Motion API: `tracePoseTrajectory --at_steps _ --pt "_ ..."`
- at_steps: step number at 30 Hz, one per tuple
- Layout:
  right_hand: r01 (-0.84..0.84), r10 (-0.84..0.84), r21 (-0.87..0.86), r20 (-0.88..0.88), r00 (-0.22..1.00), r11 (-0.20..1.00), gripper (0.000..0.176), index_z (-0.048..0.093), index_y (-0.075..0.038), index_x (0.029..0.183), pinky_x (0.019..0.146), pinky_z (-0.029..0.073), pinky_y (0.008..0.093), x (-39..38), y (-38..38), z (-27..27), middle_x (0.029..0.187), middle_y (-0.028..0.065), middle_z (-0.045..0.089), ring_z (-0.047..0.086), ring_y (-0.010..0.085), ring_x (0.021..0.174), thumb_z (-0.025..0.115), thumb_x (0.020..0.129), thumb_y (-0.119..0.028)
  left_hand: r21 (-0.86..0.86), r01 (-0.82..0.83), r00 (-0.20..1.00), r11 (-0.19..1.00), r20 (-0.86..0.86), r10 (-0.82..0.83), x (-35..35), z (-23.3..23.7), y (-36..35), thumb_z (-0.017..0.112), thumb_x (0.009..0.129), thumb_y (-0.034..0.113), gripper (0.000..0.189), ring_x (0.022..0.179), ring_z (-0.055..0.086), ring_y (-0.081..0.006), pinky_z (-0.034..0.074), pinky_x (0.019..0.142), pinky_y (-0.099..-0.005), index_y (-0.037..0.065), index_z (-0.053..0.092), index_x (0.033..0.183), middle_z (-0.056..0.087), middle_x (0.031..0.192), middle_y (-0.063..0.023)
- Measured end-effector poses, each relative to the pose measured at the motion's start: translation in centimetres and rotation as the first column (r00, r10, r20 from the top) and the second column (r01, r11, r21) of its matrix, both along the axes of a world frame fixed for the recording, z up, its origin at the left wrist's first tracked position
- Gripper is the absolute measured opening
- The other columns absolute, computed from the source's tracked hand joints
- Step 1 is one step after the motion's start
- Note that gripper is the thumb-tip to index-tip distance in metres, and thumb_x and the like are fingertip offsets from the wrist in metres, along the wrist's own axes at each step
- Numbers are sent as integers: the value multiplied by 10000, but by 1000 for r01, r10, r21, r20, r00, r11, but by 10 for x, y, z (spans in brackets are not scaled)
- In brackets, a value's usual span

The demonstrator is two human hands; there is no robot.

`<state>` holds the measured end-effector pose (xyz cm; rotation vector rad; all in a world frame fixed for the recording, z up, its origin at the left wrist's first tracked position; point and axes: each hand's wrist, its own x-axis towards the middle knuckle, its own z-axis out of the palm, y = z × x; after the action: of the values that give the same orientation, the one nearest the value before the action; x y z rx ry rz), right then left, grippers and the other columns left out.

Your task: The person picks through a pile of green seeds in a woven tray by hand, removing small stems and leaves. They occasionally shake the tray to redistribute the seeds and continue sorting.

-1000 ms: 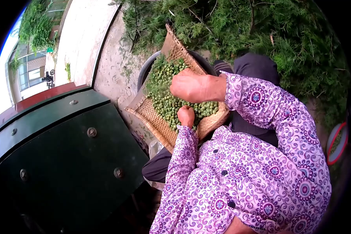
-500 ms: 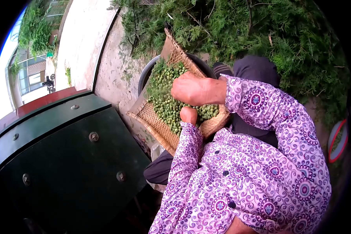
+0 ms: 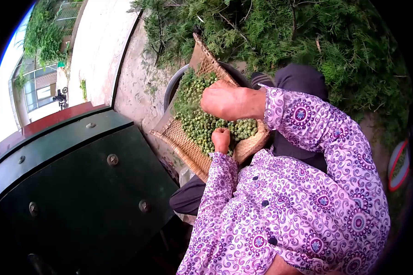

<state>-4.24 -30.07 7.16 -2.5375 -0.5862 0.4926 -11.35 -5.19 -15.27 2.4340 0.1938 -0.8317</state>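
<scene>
A woven basket (image 3: 176, 137) lies across my lap, heaped with small round green cones (image 3: 195, 123) and feathery green sprigs (image 3: 183, 91). Over the upper right of the heap, my right hand (image 3: 227, 101) is closed with its back up; its fingertips and anything in them are hidden. Lower down, near the basket's front, my left hand (image 3: 221, 139) is a small curled fist just above the cones. Whatever it pinches is too small to make out. The two hands are a short way apart.
A round metal basin (image 3: 170, 87) shows its rim beneath the basket. Cut evergreen branches (image 3: 270, 41) spread across the top and right. A dark green metal panel (image 3: 82, 183) with round studs stands at the left. A red-rimmed oval object (image 3: 398, 166) is at the far right.
My left hand has turned slightly and shows more of its curled fingers. My right hand has shifted very slightly left, still closed over the heap.
</scene>
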Motion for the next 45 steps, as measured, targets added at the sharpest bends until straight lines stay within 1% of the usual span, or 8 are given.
tracePoseTrajectory --at_steps 5,15,18,31,33,35,39,45 --pt "3 -3 10 5 1000 1000 115 654 -19 744 624 508 354 -3 4 1 742 115 635 634 232 739 559 685 -45 75 153 958 985 233 -167 -3 21 -15 641 679 132 177 565 596 -181 471 567 -305 -8 666 785 646 674 -117" --pt "1 -3 31 49 999 1000 133 675 -50 753 628 522 364 -2 4 -3 758 109 650 642 244 739 568 677 -73 20 294 955 956 45 -294 13 29 -23 663 608 179 192 664 628 -297 495 666 -359 35 691 731 638 702 -162" --pt "12 -12 25 12 1000 1000 134 675 -52 752 627 520 361 -2 4 -1 757 111 649 641 244 736 569 672 -72 204 410 896 889 93 -434 13 25 -30 595 602 118 132 674 612 -342 491 664 -394 24 669 657 618 678 -193" --pt "20 -20 -7 -88 996 1000 153 653 -1 822 719 501 361 0 -9 4 841 142 637 621 255 819 544 717 -22 307 301 951 903 -30 -306 6 32 -34 568 685 115 195 709 610 -338 488 650 -415 -21 642 803 631 781 -211" --pt "21 -21 -4 -105 994 1000 159 649 12 826 734 498 361 -1 -13 4 854 149 635 618 262 830 533 721 -15 46 -274 921 961 -275 276 4 37 -27 582 729 123 151 618 581 -242 487 537 -379 8 621 820 610 708 -93" --pt "55 -54 29 -48 997 998 147 633 11 757 732 477 359 -2 -15 -1 773 155 617 616 243 760 496 710 -13 -122 -480 822 869 -407 398 6 48 -15 583 767 111 67 513 477 -136 437 449 -307 62 556 731 493 607 -6" --pt "59 -53 30 -170 984 998 160 631 35 814 800 475 361 -1 -14 2 881 168 619 602 272 856 499 725 22 -306 -773 594 556 -658 463 12 71 1 564 793 93 93 367 331 -86 459 452 -309 96 531 706 407 520 32" --pt "12 48 193 -301 952 981 244 600 51 897 751 485 371 -1 7 -30 849 196 619 611 288 840 611 684 -69 -506 -833 552 222 -771 316 15 108 -6 611 794 113 100 383 315 -56 429 499 -272 123 530 736 407 506 74"
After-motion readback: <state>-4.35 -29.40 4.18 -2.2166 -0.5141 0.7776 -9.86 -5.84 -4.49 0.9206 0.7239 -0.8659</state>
